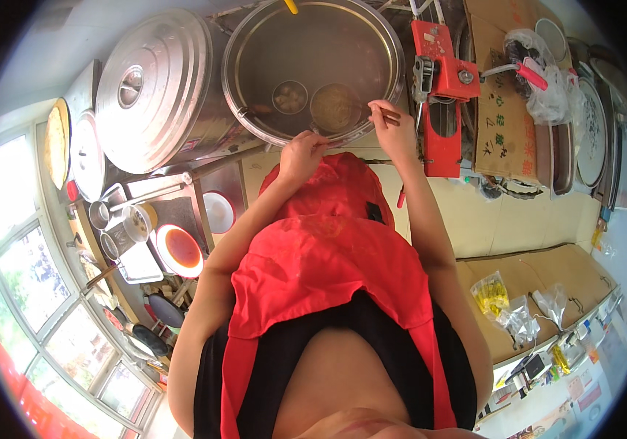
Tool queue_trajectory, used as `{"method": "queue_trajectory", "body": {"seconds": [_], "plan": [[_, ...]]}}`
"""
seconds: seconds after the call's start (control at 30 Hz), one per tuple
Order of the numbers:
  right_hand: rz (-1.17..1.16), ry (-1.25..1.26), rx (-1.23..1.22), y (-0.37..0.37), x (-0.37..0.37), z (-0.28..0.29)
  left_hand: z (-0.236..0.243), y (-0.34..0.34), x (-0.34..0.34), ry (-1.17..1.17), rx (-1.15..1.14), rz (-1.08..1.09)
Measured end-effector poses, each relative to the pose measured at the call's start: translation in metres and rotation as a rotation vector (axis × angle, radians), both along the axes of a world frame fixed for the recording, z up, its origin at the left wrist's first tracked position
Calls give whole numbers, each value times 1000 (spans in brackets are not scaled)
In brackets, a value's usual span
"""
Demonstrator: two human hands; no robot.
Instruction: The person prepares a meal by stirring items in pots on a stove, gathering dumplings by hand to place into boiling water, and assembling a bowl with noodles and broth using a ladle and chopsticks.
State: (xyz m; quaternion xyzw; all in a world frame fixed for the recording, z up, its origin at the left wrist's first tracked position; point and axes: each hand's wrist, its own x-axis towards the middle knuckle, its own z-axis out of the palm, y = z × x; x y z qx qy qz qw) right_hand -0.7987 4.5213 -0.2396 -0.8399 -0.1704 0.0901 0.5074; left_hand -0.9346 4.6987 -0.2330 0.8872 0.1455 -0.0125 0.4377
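Note:
A large round metal pot (pixel 234 44) of cloudy liquid stands in front of me. Inside it, near the closer rim, hang two round strainer baskets. The right strainer basket (pixel 337 107) contains pale noodles; the left one (pixel 290 97) has several small round pieces in it. My right hand (pixel 395 132) is closed around brown chopsticks (pixel 385 115) above the pot's right rim. My left hand (pixel 302 156) is at the near rim, thumb and fingers pinched together beside the noodle basket. What sits in that pinch, if anything, is too small to make out.
A big metal lid (pixel 154 88) lies to the left of the pot. Below it are a bowl of red sauce (pixel 181 247), small pots (pixel 137 222) and a white-and-red basin (pixel 218 212). On the right stand a red metal device (pixel 445 102) and a cardboard box (pixel 507 132) with plastic bags.

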Motion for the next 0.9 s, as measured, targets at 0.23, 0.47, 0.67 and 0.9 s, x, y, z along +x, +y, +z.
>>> {"method": "queue_trajectory", "body": {"seconds": [0.23, 0.47, 0.67, 0.9], "plan": [[-91, 72, 80, -6, -3, 46, -1, 1, 2, 0, -25, 23], [-100, -18, -14, -24, -12, 41, -3, 2, 13, -29, -17, 15], [-150, -35, 18, -27, -31, 60, -23, 24, 84, -1, 59, -21], [-218, -41, 91, -38, -58, 72, -15, 32, 187, 108, 45, -36]]}}
